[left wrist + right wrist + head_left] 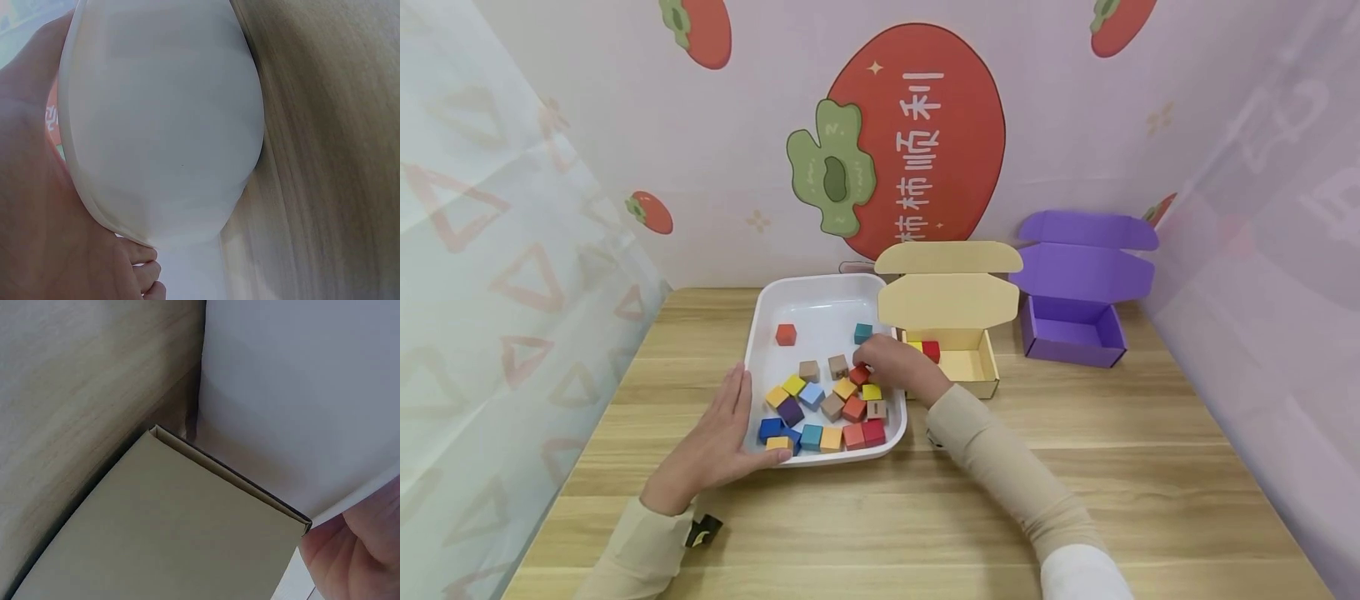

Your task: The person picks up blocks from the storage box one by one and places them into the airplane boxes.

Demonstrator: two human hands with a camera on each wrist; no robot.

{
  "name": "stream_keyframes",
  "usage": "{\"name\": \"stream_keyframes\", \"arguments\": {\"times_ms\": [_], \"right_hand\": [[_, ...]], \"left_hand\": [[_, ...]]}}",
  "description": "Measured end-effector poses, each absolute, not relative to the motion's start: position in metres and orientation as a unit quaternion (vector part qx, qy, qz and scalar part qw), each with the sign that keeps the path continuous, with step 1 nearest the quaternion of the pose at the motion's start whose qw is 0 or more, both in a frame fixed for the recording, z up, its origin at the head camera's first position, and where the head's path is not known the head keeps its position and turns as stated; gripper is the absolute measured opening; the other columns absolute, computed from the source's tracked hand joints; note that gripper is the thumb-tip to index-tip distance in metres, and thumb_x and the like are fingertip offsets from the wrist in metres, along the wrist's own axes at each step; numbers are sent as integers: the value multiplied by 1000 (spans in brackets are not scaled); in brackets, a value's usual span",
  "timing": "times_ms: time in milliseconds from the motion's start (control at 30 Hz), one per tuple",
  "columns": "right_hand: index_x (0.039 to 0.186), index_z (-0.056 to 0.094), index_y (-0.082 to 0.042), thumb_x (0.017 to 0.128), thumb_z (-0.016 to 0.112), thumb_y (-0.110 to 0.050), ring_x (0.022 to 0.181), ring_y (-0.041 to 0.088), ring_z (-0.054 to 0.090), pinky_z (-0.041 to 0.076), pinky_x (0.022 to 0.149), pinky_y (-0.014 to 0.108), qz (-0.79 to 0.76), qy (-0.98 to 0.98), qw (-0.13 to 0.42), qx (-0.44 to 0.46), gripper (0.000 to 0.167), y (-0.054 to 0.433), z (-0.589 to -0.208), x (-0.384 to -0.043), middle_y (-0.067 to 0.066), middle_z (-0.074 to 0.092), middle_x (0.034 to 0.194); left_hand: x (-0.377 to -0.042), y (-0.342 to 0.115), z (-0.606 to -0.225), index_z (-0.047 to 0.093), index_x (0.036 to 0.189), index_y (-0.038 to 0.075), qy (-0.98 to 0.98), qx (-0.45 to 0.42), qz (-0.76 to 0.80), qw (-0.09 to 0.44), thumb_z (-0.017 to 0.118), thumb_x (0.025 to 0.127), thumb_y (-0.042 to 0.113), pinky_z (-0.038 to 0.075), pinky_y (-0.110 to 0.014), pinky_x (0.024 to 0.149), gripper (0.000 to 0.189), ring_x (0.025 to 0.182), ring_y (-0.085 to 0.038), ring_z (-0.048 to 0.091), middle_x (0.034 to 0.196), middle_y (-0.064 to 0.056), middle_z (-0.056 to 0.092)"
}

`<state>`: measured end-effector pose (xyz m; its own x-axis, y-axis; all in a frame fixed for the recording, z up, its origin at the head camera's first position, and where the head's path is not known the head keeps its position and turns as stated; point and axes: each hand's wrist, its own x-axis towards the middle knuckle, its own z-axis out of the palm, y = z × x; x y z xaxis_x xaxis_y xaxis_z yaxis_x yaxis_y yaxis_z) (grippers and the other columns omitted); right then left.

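Observation:
A white tray (820, 292) holds several small wooden cubes in many colours. My left hand (718, 429) rests against its left side, fingers stretched along the rim and thumb over the near-left corner; the left wrist view has the hand (69, 206) along the rim. My right hand (898, 364) reaches over the tray's right side, and its bent fingers pinch a red cube (859, 377), partly covered by them. Just beyond those fingers lies a teal cube (863, 332). In the right wrist view the right hand (362, 550) is only partly seen at the tray's rim.
Touching the tray's right side, a pale yellow box (977, 387) stands with its lid up, a yellow cube (914, 345) and a red cube (931, 350) inside. Further right is a purple box (1075, 350), lid raised. A patterned backdrop (737, 150) closes off the wooden table (1000, 517).

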<state>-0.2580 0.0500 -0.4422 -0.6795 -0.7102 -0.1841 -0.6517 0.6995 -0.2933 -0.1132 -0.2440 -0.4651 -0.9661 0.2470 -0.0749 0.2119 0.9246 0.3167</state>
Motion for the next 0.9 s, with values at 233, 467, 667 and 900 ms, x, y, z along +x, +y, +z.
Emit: {"name": "stream_keyframes", "arguments": {"times_ms": [233,467,667,900], "right_hand": [[121,80,-13,91,85,-21,94,16,64,61,91,25,-120,908,143,-375,32,57,-431,-257,1,78,107],[117,79,-9,90,86,-17,101,27,70,61,94,31,-161,904,114,-379,29,77,-398,-252,4,78,107],[108,80,-9,89,86,-17,95,25,71,62,88,32,-178,908,75,-373,21,103,-375,-246,3,77,99],[105,80,-9,89,87,-16,88,19,69,63,79,32,-196,923,70,-325,19,137,-366,-239,1,77,95]], "left_hand": [[-113,-243,-465,4,167,-6,979,121,154,57,65,81,83,23,-69,127,138,164,-47,3,177,-25,-5],[-112,-244,-465,4,167,-6,979,121,154,56,66,81,82,23,-69,127,138,164,-47,3,177,-25,-5],[-112,-244,-465,3,167,-6,979,120,155,56,66,82,82,22,-68,127,138,164,-47,2,177,-25,-6],[-113,-244,-464,3,167,-5,979,118,154,57,65,82,83,23,-68,127,138,164,-46,2,178,-24,-6]]}}
